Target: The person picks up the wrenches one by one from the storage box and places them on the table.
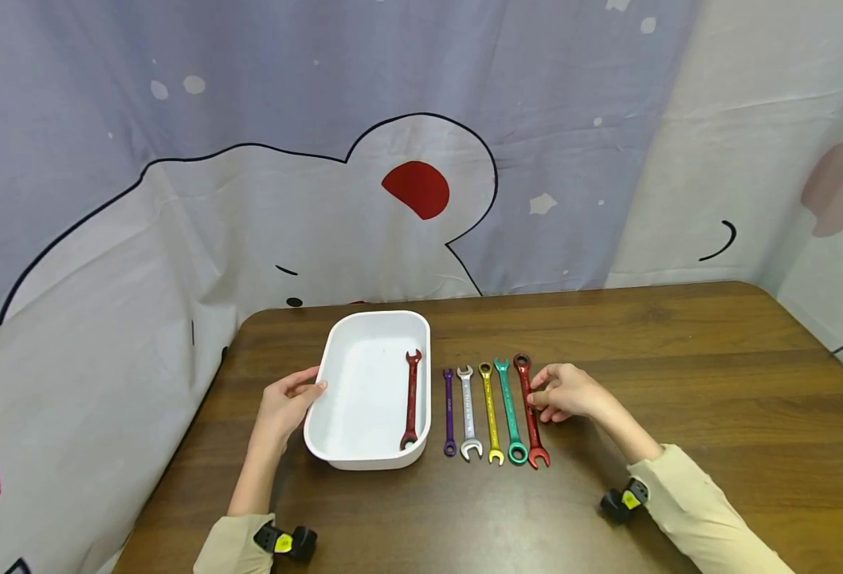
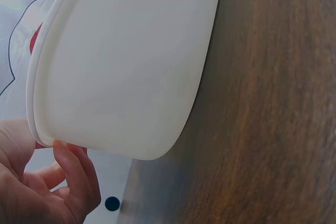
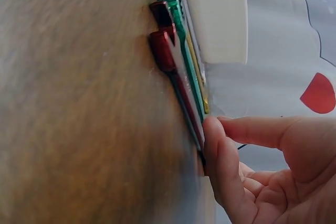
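Observation:
A white rectangular tub is gripped at its left rim by my left hand, the thumb over the edge and curled fingers beneath. Inside, along its right wall, lies a dark red open-end wrench. Right of the tub is a row of combination wrenches: purple, silver, yellow, green and a longer red wrench at the right end. My right hand pinches that red wrench by its shaft, thumb and index fingertips together at it in the right wrist view.
All of this is on a brown wooden table. A patterned curtain hangs behind the table's back edge. Each wrist carries a black strapped device, one near the left sleeve, one near the right sleeve.

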A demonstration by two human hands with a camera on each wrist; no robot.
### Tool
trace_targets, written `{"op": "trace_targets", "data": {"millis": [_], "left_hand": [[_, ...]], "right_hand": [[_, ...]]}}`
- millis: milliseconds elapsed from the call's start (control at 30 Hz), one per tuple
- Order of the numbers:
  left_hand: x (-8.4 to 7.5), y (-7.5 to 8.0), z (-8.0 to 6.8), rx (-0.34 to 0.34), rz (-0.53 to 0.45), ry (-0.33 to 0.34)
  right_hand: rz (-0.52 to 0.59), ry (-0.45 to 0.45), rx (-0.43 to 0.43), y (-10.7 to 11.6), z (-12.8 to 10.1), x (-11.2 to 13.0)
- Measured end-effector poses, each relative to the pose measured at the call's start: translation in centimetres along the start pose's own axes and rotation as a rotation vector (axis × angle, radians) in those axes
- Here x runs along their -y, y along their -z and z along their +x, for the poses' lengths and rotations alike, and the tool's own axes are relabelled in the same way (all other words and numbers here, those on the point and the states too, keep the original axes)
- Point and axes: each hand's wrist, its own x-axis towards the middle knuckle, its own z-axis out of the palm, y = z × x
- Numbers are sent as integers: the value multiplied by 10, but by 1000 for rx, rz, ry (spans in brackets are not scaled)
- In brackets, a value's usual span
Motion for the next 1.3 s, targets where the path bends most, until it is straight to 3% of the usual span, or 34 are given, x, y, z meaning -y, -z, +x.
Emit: {"op": "trace_targets", "data": {"millis": [500,967,1300], "left_hand": [[-1,0,1,19,6,24],[0,0,1,-17,113,-2],[-2,-2,0,-51,103,-17]], "right_hand": [[-34,74,-3,-4,-2,12],[-24,146,17,-9,-2,24],[-45,156,44,-15,2,38]]}}
